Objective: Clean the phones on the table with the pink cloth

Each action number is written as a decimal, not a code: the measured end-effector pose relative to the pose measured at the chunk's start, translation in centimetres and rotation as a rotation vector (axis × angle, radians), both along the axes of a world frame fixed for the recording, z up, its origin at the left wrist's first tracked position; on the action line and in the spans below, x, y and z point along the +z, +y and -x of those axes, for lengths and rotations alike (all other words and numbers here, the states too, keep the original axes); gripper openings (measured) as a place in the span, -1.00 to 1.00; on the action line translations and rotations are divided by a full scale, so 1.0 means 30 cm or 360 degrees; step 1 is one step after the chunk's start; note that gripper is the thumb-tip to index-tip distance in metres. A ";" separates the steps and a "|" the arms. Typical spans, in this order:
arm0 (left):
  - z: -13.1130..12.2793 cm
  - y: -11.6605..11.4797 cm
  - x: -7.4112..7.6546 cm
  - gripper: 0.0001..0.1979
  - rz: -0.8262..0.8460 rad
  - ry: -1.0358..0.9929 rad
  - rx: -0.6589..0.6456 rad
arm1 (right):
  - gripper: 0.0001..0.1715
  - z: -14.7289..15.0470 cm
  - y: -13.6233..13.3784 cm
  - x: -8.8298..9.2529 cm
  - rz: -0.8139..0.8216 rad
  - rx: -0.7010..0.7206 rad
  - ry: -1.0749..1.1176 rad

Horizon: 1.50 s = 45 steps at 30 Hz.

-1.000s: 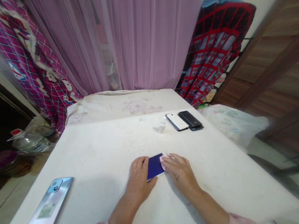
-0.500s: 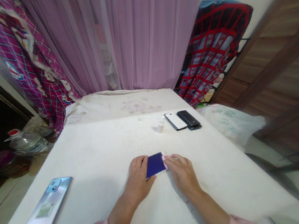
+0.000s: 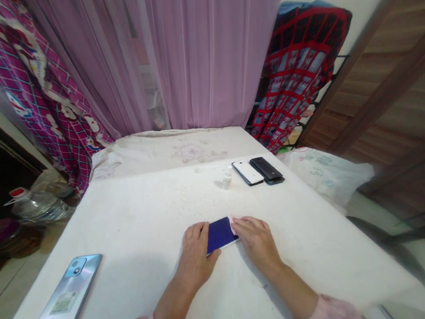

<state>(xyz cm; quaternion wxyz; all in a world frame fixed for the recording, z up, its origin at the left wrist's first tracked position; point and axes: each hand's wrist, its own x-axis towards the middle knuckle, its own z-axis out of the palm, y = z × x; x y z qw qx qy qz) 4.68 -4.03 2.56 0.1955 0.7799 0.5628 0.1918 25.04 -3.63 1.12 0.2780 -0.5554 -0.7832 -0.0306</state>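
Note:
A dark blue phone [image 3: 219, 233] lies flat on the white table [image 3: 136, 222] just in front of me. My left hand [image 3: 196, 254] rests on its left edge with the fingers curled against it, holding it down. My right hand [image 3: 256, 240] lies over the phone's right end, its fingers pressing a small pink cloth [image 3: 232, 221] onto it. Most of the cloth is hidden under the fingers.
A silver-blue phone [image 3: 61, 307] lies face down at the table's near left. At the far right sit a white phone [image 3: 248, 172], a black phone [image 3: 266, 169] and a small white bottle [image 3: 227, 178]. Purple curtains hang behind; a water jug [image 3: 36, 205] stands on the floor at left.
Both hands stay on the blue phone; the right hand with the cloth has shifted slightly on its right end. The view has drifted a little.

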 end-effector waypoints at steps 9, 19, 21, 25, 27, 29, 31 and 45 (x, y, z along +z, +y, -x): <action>0.005 0.004 -0.007 -0.39 -0.0040 -0.0017 -0.0035 | -0.67 0.021 0.066 0.000 0.0061 -0.0027 -0.0022; 0.001 0.000 -0.008 -0.38 -0.0057 -0.0041 -0.0016 | -0.65 -0.007 -0.030 -0.008 -0.0005 -0.0029 0.0006; 0.000 0.001 -0.006 -0.38 -0.0060 -0.0050 -0.0019 | -0.64 -0.010 -0.034 -0.008 0.0007 -0.0037 0.0008; 0.000 0.007 -0.004 -0.37 -0.0010 -0.0025 -0.0030 | -0.67 0.020 0.044 -0.003 0.0012 -0.0047 0.0032; 0.003 0.009 -0.008 -0.36 -0.0013 -0.0027 -0.0045 | -0.68 0.039 0.085 0.000 0.0011 -0.0039 0.0031; 0.013 0.007 -0.016 -0.34 -0.0021 -0.0041 -0.0058 | -0.67 0.048 0.104 0.001 0.0007 -0.0034 0.0023; 0.031 0.000 -0.027 -0.31 -0.0022 -0.0048 -0.0041 | -0.67 0.041 0.102 -0.002 -0.0007 -0.0034 0.0023; 0.101 -0.010 -0.024 -0.40 -0.0169 -0.0076 0.0091 | -0.68 0.159 0.093 0.017 0.0066 0.0240 -0.0005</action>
